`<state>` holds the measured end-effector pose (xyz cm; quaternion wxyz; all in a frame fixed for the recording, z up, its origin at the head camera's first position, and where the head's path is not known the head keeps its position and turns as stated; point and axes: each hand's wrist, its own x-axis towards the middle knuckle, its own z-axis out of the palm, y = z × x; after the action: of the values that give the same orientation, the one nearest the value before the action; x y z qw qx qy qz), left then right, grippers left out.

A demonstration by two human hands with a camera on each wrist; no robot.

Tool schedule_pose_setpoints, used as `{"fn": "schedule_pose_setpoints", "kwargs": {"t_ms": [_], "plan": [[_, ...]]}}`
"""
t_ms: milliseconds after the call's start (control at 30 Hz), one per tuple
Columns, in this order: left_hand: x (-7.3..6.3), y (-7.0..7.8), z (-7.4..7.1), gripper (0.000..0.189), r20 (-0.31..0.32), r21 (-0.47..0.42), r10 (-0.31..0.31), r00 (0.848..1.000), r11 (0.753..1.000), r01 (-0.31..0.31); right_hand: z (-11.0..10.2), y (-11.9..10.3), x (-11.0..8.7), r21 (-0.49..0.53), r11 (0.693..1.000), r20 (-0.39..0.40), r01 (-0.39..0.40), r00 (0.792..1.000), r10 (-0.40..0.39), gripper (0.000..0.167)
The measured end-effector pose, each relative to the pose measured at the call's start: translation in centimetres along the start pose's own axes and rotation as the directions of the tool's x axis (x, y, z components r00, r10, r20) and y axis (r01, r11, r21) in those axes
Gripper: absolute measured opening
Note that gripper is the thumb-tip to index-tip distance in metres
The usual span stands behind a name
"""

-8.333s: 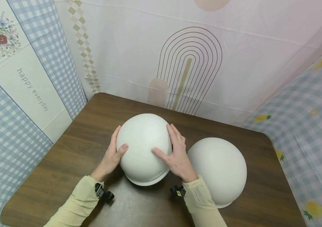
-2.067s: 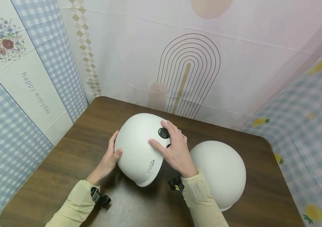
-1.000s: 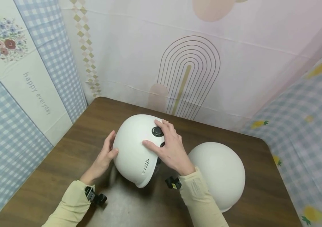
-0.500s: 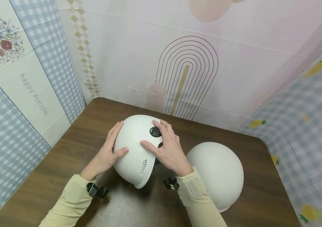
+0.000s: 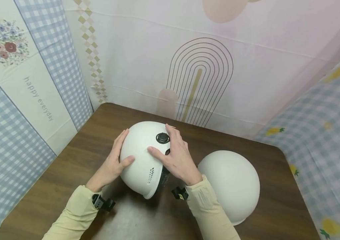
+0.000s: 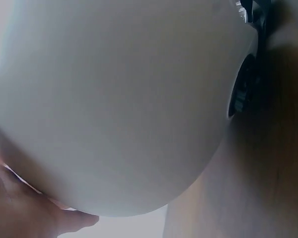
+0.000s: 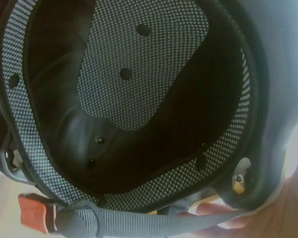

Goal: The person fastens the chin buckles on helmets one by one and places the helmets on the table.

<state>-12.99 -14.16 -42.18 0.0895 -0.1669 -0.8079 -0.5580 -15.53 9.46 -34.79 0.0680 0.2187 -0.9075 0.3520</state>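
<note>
A white helmet [image 5: 141,156] is tilted on its side over the table, its open underside turned to the right. My left hand [image 5: 113,163] holds the shell's left side, thumb and fingers spread over it. My right hand [image 5: 177,156] grips the right side by the rim, thumb on the shell beside a round black fitting [image 5: 162,138]. In the right wrist view the inside shows black, with a mesh-covered lining [image 7: 139,64], a grey chin strap [image 7: 154,222] and a red buckle [image 7: 34,213]; fingertips [image 7: 221,210] show behind the strap.
A second white helmet [image 5: 230,186] sits dome up on the brown wooden table [image 5: 77,160], right beside my right forearm. Patterned cloths hang behind the table and at both sides. A small camera [image 5: 108,204] is strapped to each wrist.
The helmet has turned, bringing the black fitting, slots and open underside round to the right. My left hand loosened a second ago, then spread farther over the shell. The second helmet stayed put.
</note>
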Motion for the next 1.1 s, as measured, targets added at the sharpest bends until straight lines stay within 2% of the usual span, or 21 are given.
{"fn": "schedule_pose_setpoints", "kwargs": {"t_ms": [133,300,400,533,667,900,1000,1100], "plan": [[0.1,0.4,-0.1,0.083,-0.013,0.04,0.015,1.0,0.999,-0.014,0.1,-0.2,0.2,-0.021,1.0,0.005,0.02,1.0,-0.02,0.091],[1.2,2.0,-0.2,0.084,-0.003,0.122,0.067,0.998,0.99,-0.066,0.2,-0.4,0.4,-0.021,0.999,0.012,0.026,1.0,-0.026,0.091],[1.8,2.7,-0.2,0.084,0.011,0.202,0.103,0.995,0.974,-0.103,0.2,-0.4,0.4,-0.02,0.999,0.014,0.033,0.999,-0.033,0.089],[1.9,3.0,-0.1,0.08,0.017,0.277,0.137,0.99,0.951,-0.136,0.3,-0.4,0.4,-0.011,0.999,0.024,0.043,0.999,-0.042,0.086],[1.7,3.3,-0.3,0.077,0.023,0.306,0.131,0.991,0.943,-0.132,0.4,-0.6,0.6,0.008,0.999,0.038,0.034,0.999,-0.034,0.088],[0.8,3.8,-1.0,0.071,0.031,0.324,0.076,0.997,0.943,-0.082,0.8,-1.6,0.7,-0.003,0.999,0.072,0.049,0.996,-0.048,0.085],[0.7,4.3,-1.1,0.078,0.033,0.386,0.109,0.994,0.915,-0.113,1.0,-2.1,0.6,-0.026,0.997,0.078,0.067,0.995,-0.065,0.083],[1.0,5.2,-0.9,0.085,0.054,0.468,0.176,0.983,0.865,-0.181,1.3,-2.5,0.5,-0.037,0.995,0.087,0.09,0.992,-0.086,0.082]]}}
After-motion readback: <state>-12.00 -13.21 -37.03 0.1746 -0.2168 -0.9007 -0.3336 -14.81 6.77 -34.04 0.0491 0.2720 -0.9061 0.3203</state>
